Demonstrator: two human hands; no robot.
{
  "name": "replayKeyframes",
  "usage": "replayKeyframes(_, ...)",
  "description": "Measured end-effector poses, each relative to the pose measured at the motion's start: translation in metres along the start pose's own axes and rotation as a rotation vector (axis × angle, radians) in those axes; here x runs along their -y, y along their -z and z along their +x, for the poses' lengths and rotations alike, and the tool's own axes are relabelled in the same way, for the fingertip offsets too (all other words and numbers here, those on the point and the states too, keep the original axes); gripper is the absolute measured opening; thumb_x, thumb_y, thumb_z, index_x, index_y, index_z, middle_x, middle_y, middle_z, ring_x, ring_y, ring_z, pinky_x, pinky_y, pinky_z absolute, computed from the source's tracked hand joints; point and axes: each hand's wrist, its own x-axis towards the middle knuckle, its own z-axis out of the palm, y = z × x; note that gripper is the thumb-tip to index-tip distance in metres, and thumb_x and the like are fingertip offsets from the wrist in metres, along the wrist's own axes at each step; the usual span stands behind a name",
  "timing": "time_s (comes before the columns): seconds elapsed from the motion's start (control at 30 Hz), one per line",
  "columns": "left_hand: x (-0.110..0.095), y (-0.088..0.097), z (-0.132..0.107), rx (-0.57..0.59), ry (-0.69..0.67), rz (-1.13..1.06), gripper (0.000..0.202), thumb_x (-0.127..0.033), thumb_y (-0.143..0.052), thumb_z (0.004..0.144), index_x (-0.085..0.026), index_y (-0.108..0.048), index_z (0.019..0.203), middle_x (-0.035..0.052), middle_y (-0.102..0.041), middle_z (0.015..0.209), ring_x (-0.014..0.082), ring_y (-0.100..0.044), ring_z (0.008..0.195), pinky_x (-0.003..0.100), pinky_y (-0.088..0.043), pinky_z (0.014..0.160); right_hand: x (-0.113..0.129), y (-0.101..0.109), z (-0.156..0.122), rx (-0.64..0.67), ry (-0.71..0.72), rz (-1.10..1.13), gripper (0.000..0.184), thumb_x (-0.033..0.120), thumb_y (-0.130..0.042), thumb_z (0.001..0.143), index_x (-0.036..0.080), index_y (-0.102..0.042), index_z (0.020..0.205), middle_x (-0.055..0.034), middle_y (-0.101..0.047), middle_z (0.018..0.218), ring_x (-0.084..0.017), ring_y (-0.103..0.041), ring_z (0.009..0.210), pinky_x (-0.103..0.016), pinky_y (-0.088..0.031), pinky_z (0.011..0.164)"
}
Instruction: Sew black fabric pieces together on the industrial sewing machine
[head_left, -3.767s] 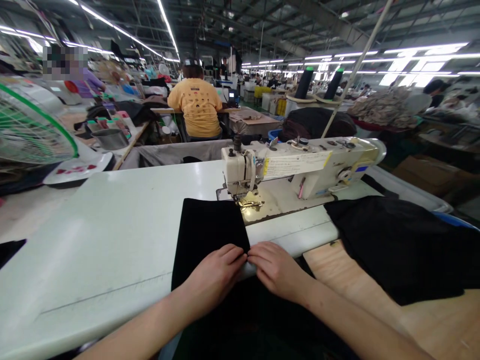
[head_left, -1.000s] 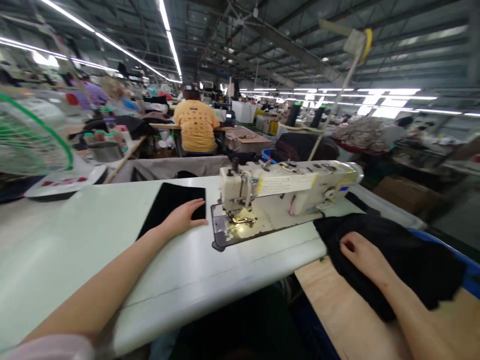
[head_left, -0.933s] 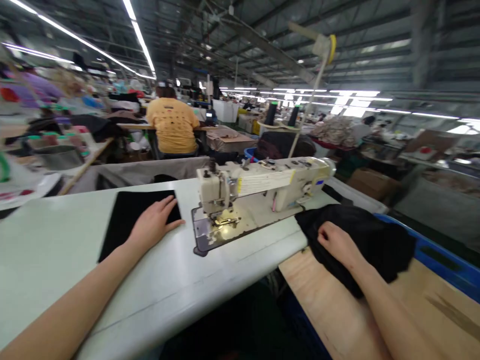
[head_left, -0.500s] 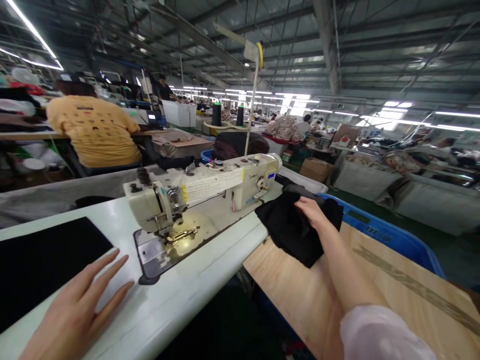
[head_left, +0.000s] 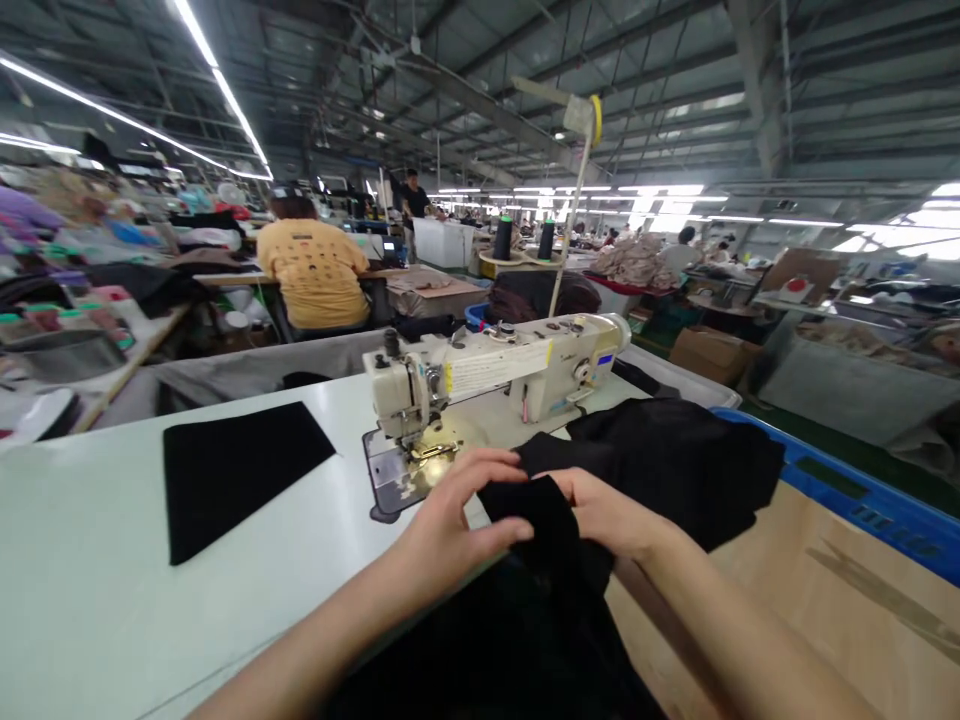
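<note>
In front of the sewing machine [head_left: 491,375], my left hand [head_left: 461,515] has its thumb and fingers closed around the edge of a black cloth piece [head_left: 551,515]. My right hand [head_left: 600,512] grips the same cloth from the right, its fingertips partly hidden by the fabric. The cloth hangs down over the table's front edge. More black fabric [head_left: 675,460] lies bunched to the right, beside the machine. A flat black panel [head_left: 240,475] rests on the pale green tabletop [head_left: 97,560] at left.
A wooden board [head_left: 810,580] and a blue plastic bin [head_left: 862,520] are at the right. Behind the machine stand two black thread cones [head_left: 502,240] and a thread-stand pole [head_left: 574,215]. A person in a yellow shirt [head_left: 315,270] sits further back.
My left hand has come off the tabletop to the right and taken hold of cloth. My right hand has drawn black cloth leftward to the table's front edge. The view has turned left.
</note>
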Motion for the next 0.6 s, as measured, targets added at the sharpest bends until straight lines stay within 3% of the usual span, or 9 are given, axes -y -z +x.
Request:
replayKeyframes(0.07,-0.009,0.004,0.007,-0.091,0.138,-0.086,0.027,-0.045,-0.063,0.087,-0.021,-0.067,0.078,0.0030,-0.069,0.078,0.0181,-0.066,0.073,0.030,-0.056,0.070,-0.001,-0.013,-0.001,-0.121,0.065,0.154,0.033,0.045,-0.082,0.074,0.017,-0.071,0.089,0.0000,-0.069,0.080,-0.012,-0.061,0.070,-0.023,-0.048,0.069)
replayKeyframes(0.1,-0.013,0.009,0.007,-0.177,0.214,-0.096,0.027,-0.042,-0.061,0.088,-0.020,-0.064,0.072,0.0005,-0.065,0.068,0.0154,-0.061,0.064,0.027,-0.052,0.062,0.000,-0.016,-0.003,-0.181,0.109,0.250,0.039,0.053,-0.076,0.079,0.019,-0.071,0.096,-0.0030,-0.072,0.089,-0.015,-0.065,0.078,-0.026,-0.050,0.074)
replayKeyframes(0.2,-0.027,0.032,0.004,-0.422,0.341,-0.047,0.022,-0.037,-0.065,0.083,-0.019,-0.063,0.071,-0.0026,-0.060,0.062,0.0121,-0.053,0.058,0.022,-0.043,0.054,0.003,-0.023,-0.015,-0.222,0.225,0.462,0.077,0.080,-0.062,0.072,0.023,-0.065,0.123,-0.0115,-0.068,0.119,-0.029,-0.063,0.110,-0.040,-0.049,0.093)
replayKeyframes(0.27,-0.036,0.048,0.001,-0.502,0.361,-0.031,0.021,-0.036,-0.068,0.079,-0.019,-0.063,0.069,-0.0037,-0.058,0.060,0.0109,-0.051,0.056,0.021,-0.041,0.053,0.001,-0.028,-0.021,-0.234,0.230,0.432,0.091,0.072,-0.079,0.060,0.027,-0.057,0.136,-0.0103,-0.066,0.125,-0.032,-0.060,0.117,-0.043,-0.048,0.097)
replayKeyframes(0.33,-0.040,0.061,-0.004,-0.542,0.382,-0.058,0.021,-0.037,-0.070,0.078,-0.019,-0.063,0.069,-0.0039,-0.058,0.059,0.0108,-0.050,0.055,0.021,-0.040,0.052,-0.006,-0.035,-0.021,-0.286,0.179,0.327,0.083,0.048,-0.090,0.060,0.029,-0.057,0.134,-0.0063,-0.071,0.115,-0.029,-0.064,0.108,-0.041,-0.049,0.095)
replayKeyframes(0.4,-0.037,0.074,-0.007,-0.536,0.412,-0.092,0.023,-0.041,-0.070,0.078,-0.019,-0.064,0.074,-0.0025,-0.061,0.063,0.0122,-0.053,0.056,0.022,-0.041,0.053,-0.012,-0.037,-0.012,-0.296,0.117,0.252,0.057,0.038,-0.087,0.068,0.024,-0.068,0.119,-0.0038,-0.073,0.093,-0.026,-0.068,0.092,-0.040,-0.052,0.088)
replayKeyframes(0.47,-0.030,0.088,-0.008,-0.448,0.437,-0.055,0.027,-0.045,-0.068,0.078,-0.019,-0.067,0.076,-0.0005,-0.065,0.066,0.0146,-0.056,0.059,0.023,-0.042,0.054,-0.013,-0.034,0.002,-0.321,0.119,0.138,0.034,0.043,-0.082,0.072,0.019,-0.074,0.095,-0.0020,-0.070,0.073,-0.022,-0.067,0.076,-0.037,-0.053,0.077)
replayKeyframes(0.53,-0.024,0.105,-0.002,-0.318,0.419,0.084,0.028,-0.046,-0.068,0.077,-0.019,-0.068,0.072,0.0006,-0.065,0.066,0.0161,-0.057,0.061,0.024,-0.042,0.055,-0.004,-0.025,0.016,-0.447,0.191,-0.106,0.028,0.045,-0.080,0.072,0.018,-0.074,0.078,0.0008,-0.064,0.061,-0.019,-0.062,0.065,-0.033,-0.051,0.068)
replayKeyframes(0.6,-0.027,0.121,0.009,-0.276,0.347,0.255,0.027,-0.043,-0.070,0.075,-0.019,-0.065,0.063,0.0001,-0.063,0.065,0.0156,-0.055,0.063,0.024,-0.041,0.057,0.014,-0.018,0.027,-0.613,0.341,-0.391,0.027,0.044,-0.076,0.076,0.018,-0.073,0.076,0.0022,-0.063,0.059,-0.017,-0.059,0.062,-0.030,-0.049,0.064)
